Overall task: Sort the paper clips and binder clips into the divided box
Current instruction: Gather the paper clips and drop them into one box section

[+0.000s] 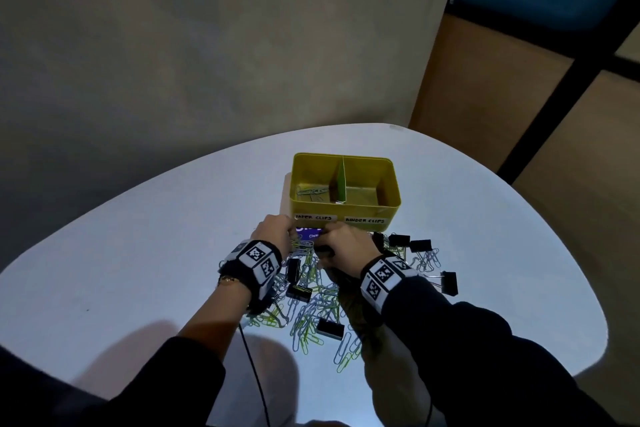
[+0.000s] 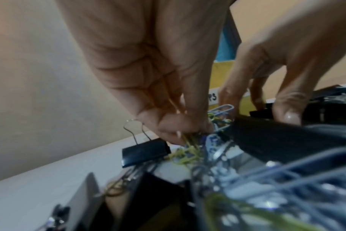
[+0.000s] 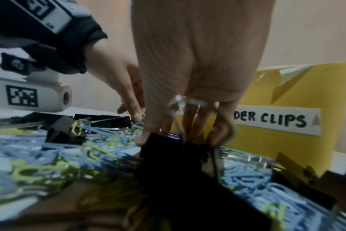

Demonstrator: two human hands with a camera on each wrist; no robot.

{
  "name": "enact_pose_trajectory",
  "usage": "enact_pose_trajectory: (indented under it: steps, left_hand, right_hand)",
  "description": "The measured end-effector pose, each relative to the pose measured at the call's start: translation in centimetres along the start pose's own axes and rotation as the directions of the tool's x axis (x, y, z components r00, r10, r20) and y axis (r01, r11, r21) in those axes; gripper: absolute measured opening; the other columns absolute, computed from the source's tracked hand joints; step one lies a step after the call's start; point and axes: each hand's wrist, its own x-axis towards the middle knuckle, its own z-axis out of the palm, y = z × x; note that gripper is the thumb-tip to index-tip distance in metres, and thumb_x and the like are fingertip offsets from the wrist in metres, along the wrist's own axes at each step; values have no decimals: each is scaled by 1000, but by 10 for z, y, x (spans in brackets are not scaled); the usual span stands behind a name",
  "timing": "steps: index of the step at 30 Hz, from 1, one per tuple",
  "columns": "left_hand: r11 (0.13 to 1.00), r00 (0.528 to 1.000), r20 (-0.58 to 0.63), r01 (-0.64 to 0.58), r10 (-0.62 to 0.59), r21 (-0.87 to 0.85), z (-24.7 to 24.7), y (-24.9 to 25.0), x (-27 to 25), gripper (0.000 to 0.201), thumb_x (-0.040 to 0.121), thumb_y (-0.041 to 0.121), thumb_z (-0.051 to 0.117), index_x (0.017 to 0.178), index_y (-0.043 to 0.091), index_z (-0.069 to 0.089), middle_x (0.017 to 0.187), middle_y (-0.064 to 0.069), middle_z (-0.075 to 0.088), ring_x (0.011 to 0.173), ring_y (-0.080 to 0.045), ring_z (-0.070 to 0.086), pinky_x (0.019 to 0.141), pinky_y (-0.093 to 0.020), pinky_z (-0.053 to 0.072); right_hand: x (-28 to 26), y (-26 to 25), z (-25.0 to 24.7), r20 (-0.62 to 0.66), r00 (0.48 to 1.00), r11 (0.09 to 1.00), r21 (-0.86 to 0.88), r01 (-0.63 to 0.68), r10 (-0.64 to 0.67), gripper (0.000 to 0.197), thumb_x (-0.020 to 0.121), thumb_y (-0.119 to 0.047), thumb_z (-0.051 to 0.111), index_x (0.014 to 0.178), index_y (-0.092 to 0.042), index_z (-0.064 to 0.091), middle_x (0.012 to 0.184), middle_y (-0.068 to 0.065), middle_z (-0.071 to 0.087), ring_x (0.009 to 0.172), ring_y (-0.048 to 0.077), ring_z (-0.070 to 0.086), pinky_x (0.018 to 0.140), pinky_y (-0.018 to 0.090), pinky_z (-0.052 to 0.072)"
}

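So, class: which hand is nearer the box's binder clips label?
Right. The right hand is just below-left of the binder clips label; the left hand sits beside the paper clips label.

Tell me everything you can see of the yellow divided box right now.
The yellow divided box stands upright and open-topped on the white table, just beyond the clip pile. A green divider splits it in two. White handwritten front labels read PAPER CLIPS left, BINDER CLIPS right. A few paper clips lie in the left compartment; the right looks empty.
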Motion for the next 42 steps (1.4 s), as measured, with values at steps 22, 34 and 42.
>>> enact_pose_trajectory:
  steps: [22,34,42]
  left_hand:
    - [829,929,-333,-309,159,-466,-87,22,-7,10,74,-3,76,82,0,72,57,-5,61,56,-17,62,62,-30,58]
    - [841,959,-276,-96,-65,-533,-58,32,41,25,77,6,75,102,4,70,89,-17,72,86,-29,69,87,-43,57]
    - [854,899,-430,-163,-77,-494,-43,21,6,15,86,11,58,93,15,71,89,-3,71,77,-20,65,79,-35,57]
  right_hand:
    - [-16,9,3,-170,971,981,66,182,-168,21,90,-18,58,104,-19,73,98,4,71,90,27,65,73,35,50]
    - [-24,17,-73,-367,862,520,841,147,350,20,85,-2,66,105,4,69,90,8,72,72,7,71,71,19,58]
    - [26,12,-100,-278,898,629,777,3,340,28,87,-9,66,115,-4,66,103,7,71,99,20,67,91,32,55]
